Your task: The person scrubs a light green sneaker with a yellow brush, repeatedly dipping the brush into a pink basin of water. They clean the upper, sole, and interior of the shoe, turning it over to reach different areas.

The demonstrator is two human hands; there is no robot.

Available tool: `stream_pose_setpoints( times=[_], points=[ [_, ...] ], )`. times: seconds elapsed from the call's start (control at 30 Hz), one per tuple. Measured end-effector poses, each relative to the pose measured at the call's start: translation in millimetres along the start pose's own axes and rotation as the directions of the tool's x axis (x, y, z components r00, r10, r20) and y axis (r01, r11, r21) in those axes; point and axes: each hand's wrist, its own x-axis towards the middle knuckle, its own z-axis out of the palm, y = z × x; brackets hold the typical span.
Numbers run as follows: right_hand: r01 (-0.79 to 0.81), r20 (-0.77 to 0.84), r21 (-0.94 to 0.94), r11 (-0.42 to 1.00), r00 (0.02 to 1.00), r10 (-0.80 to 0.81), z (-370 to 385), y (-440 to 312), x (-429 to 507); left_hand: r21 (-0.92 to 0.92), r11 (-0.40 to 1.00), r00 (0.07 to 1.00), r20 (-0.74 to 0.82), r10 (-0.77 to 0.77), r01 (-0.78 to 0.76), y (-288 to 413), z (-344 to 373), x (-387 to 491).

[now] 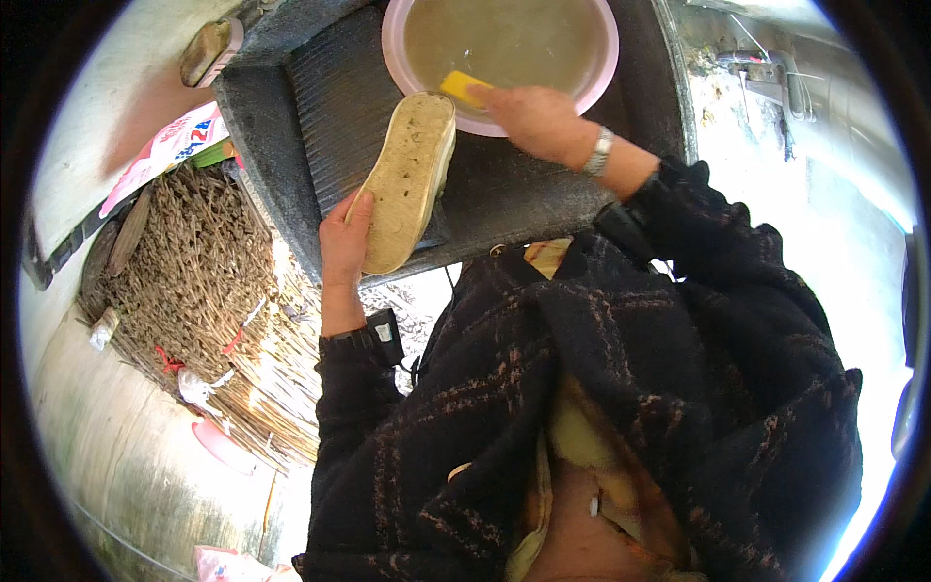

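My left hand grips a pale canvas-type shoe by its heel end, thumb pressed on the sole. The sole faces up and bears dark specks; its far end overlaps the near rim of a pink basin. In my right hand is a yellow brush or block, just beyond that end of the shoe and over the basin's near side. Whether it has bristles underneath cannot be seen. Murky, brownish water fills the basin.
A dark stone washing sink with a ribbed washboard slope holds the basin. On the left wall ledge sits a soap dish. Bundled dry stalks stand at left. A tap or pipe is on the right.
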Motion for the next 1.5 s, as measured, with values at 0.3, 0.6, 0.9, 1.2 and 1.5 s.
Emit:
stream_pose_setpoints(
  times=[0.3,0.6,0.9,1.2,1.5],
  points=[
    [0.151,0.269,0.333,0.931,0.931,-0.247,-22.4,46.8,52.7,-0.047,0.999,0.997,0.080,0.015,-0.011,-8.9,-7.5,12.9],
    [-0.155,0.624,0.274,0.949,0.780,-0.052,-37.7,24.4,82.3,-0.028,0.997,0.990,0.119,0.072,-0.069,-19.8,-3.8,22.6],
    [-0.234,0.357,0.396,0.888,0.930,0.086,25.9,26.0,94.5,0.127,0.992,0.996,0.090,-0.029,0.017,-9.5,-4.5,19.9],
    [0.094,-0.164,-0.135,0.986,0.980,-0.116,-16.3,97.0,67.7,0.001,1.000,0.997,0.081,0.015,-0.015,-19.5,-9.2,15.3],
    [0.223,0.086,-0.491,0.842,0.974,-0.208,6.0,94.7,78.5,0.021,1.000,0.998,0.060,0.016,-0.017,-6.4,-4.8,8.5]
  ],
)
